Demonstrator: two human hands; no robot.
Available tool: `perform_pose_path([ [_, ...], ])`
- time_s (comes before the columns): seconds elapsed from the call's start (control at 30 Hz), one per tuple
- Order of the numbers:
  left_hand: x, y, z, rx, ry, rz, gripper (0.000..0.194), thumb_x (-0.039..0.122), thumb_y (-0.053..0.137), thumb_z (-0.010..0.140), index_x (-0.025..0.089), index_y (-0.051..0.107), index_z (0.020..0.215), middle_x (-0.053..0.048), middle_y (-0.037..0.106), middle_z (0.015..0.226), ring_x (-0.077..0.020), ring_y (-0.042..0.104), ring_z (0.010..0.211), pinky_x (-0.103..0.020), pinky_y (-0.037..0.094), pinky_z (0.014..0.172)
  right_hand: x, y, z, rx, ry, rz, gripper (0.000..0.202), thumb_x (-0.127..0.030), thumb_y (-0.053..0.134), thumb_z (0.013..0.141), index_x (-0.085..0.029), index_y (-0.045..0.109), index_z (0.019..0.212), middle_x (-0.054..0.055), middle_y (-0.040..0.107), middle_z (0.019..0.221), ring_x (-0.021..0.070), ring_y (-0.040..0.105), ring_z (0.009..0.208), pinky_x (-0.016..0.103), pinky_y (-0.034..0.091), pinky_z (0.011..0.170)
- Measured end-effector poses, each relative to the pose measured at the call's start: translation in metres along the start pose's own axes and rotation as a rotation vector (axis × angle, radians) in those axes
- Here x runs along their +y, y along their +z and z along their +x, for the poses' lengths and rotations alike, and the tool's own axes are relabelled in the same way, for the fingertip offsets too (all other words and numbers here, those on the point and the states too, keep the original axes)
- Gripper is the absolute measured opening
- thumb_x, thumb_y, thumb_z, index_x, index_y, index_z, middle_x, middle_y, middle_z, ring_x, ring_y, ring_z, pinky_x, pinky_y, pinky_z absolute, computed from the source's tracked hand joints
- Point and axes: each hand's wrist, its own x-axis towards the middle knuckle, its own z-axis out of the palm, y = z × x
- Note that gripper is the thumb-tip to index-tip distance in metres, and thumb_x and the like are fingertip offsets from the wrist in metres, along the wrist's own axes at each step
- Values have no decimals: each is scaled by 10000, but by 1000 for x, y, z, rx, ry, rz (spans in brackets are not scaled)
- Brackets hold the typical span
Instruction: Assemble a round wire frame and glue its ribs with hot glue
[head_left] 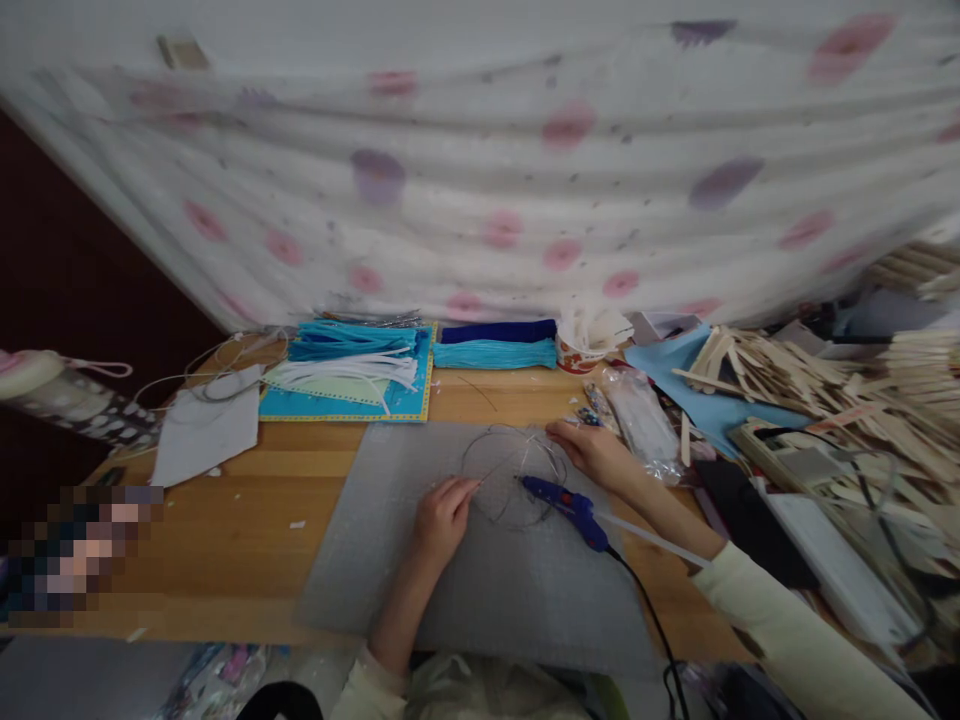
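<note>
A thin wire bent into loose rings (491,522) spans the space between my two hands over a grey cutting mat (360,560). My left hand (444,515) pinches the wire at its left side, fingertips pressed together. At the upper right of the rings, my right hand (589,450) is closed with its fingertips on the wire. A blue hot glue gun (570,508) lies on the mat below my right hand, its nozzle pointing left within the rings. From its back a pale glue stick (660,543) sticks out, passing behind my right forearm.
White and blue pipe cleaners (352,370) lie on a blue sheet at the back left, beside turquoise bundles (495,354). A patterned tub (581,350) stands behind my right hand. Wooden craft sticks (780,380) are heaped at the right. The glue gun's black cord (652,610) runs off the front edge.
</note>
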Motion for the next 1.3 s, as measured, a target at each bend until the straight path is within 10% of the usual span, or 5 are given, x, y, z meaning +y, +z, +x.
perform_pose_path([
  [1.3,-1,3,0,-28,-27,-12,243,141,468,959,203,702,989,-57,724,855,-170,695,802,-299,583,723,-4,-9,10,-125,92,89,216,-237,427,936,-202,632,879,54,717,781,180,669,720,256,431,649],
])
